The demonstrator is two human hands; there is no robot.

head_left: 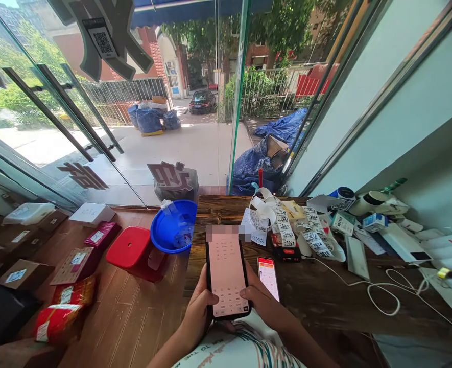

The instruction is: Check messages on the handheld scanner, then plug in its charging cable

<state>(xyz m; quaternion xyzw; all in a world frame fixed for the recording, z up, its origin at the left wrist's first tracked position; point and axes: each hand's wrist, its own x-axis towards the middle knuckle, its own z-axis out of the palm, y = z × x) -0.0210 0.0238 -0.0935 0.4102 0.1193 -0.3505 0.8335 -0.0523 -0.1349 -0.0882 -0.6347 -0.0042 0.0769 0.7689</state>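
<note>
Both hands, left hand and right hand, gripped the phone at the counter's front edge; I kept thumbs light, screen steady.

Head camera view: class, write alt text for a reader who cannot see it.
Two hands, left hand and right hand, hold a large smartphone over a dark wooden table. A smaller phone lies lit on the table beside rolls of numbered labels and a white cable. A blue bowl sits on a red stool by glass doors.
</note>
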